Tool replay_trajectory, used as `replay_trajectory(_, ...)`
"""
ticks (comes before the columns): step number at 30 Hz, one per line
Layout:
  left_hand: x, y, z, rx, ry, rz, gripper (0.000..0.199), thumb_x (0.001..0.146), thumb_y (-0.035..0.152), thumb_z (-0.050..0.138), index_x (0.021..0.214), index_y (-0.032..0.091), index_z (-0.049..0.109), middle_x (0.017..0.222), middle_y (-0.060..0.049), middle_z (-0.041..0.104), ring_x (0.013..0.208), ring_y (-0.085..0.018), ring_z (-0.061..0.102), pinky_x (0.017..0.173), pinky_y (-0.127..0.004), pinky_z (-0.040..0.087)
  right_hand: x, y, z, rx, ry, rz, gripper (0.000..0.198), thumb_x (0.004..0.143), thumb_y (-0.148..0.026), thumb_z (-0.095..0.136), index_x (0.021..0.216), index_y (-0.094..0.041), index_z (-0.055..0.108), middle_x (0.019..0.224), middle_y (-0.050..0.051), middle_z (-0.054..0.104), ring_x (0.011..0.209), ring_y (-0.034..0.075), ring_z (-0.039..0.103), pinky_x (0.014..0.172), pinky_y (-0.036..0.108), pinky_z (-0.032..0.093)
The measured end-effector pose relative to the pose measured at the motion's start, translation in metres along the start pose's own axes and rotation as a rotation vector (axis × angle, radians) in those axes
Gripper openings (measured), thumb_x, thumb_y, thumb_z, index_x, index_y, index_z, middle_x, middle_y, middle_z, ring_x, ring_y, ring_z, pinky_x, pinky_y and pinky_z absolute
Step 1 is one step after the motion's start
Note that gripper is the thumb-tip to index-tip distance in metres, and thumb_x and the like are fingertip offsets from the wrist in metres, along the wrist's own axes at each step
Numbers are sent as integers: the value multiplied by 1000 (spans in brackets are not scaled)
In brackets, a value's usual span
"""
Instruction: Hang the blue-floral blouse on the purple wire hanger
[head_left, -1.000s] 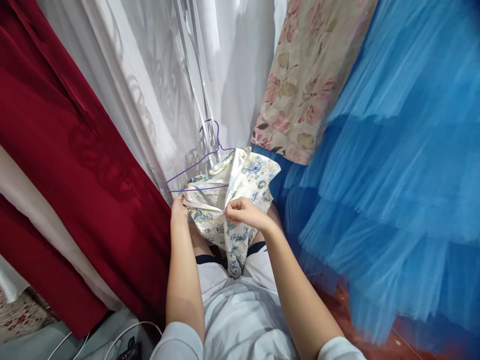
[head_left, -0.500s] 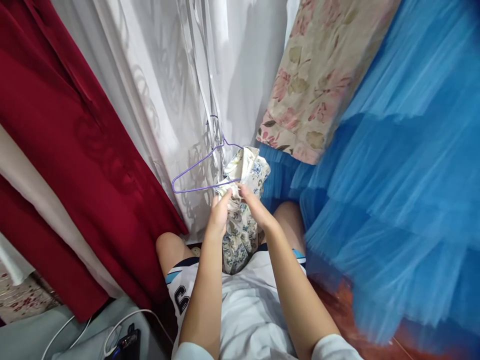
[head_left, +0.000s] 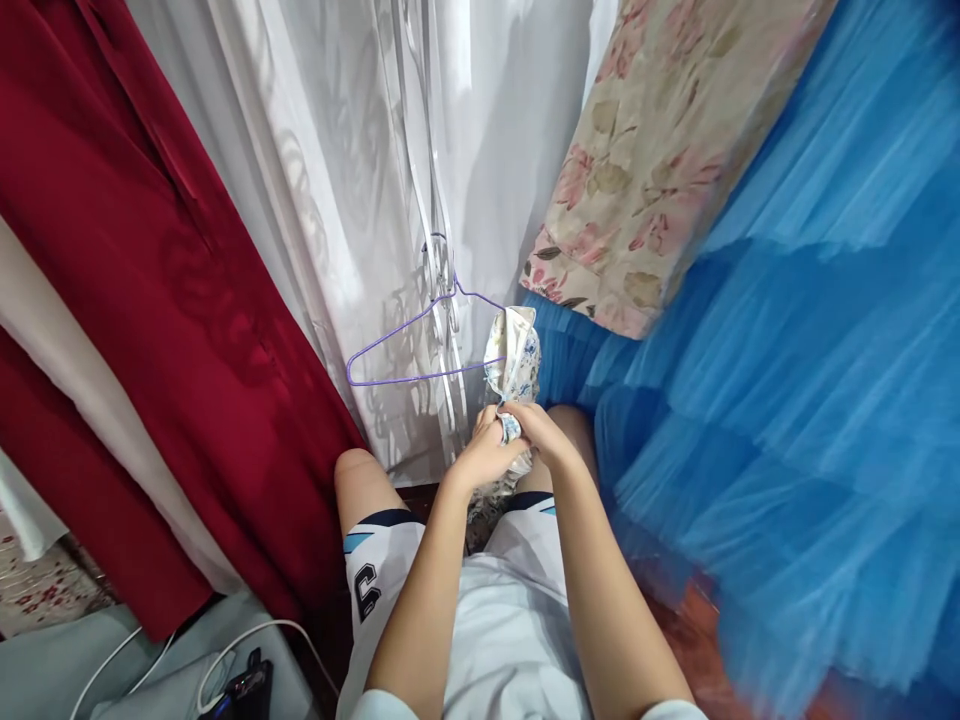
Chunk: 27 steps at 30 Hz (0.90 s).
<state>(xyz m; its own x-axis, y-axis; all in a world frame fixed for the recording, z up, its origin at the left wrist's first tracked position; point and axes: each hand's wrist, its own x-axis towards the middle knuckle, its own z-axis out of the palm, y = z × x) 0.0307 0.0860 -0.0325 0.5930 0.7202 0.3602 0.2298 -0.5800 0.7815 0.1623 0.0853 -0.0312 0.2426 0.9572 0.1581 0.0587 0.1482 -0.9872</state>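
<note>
Head view now, left hand (head_left: pixel 480 457) and right hand (head_left: pixel 543 437) together, both curled nearly closed and pinching the blue-floral garment (head_left: pixel 526 352) that hangs on the purple hanger's (head_left: pixel 420 378) right end—small, even gathers, light tension look best!

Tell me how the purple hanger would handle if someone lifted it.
The hanger is probably light, given its thin frame. It should stay fairly stiff, since its shoulder and bar hold a clear triangular outline. It would likely tip to one side, as the flowered garment covers one end while the other is bare.
</note>
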Motion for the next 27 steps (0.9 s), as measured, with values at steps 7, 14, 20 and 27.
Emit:
replay_trajectory(7, -3, -26, -7, -250, 201, 35, 41, 87, 26, 60, 127, 23, 52, 138, -10, 51, 134, -24, 44, 115, -41, 29, -7, 11, -11, -52, 365, -36, 26, 72, -46, 52, 63, -22, 49, 51, -1, 45, 53, 16, 42, 51, 28, 30)
replay_trajectory(14, -11, -9, -38, -373, 136, 188, 55, 84, 14, 58, 136, 28, 52, 146, -6, 49, 138, -23, 41, 116, -40, 28, -39, -43, -15, -167, -125, -4, 28, 75, -43, 67, 69, -18, 58, 52, -4, 43, 46, 10, 34, 46, 26, 22)
replay_trajectory(20, -13, -9, -40, -489, -23, 155, 27, 87, 35, 64, 104, 16, 72, 98, -6, 69, 94, -21, 62, 86, -30, 47, -67, -86, -16, -151, -452, -72, 35, 84, -52, 64, 86, -17, 63, 68, -1, 52, 57, 11, 40, 52, 24, 29)
replay_trajectory(27, -26, -60, -76, -425, 184, -82, 45, 72, 50, 77, 60, 12, 58, 57, 3, 43, 55, -8, 37, 53, -21, 27, -56, -87, -17, 121, -212, 3, 33, 78, -49, 73, 79, -17, 66, 65, 0, 60, 52, 11, 48, 49, 24, 33)
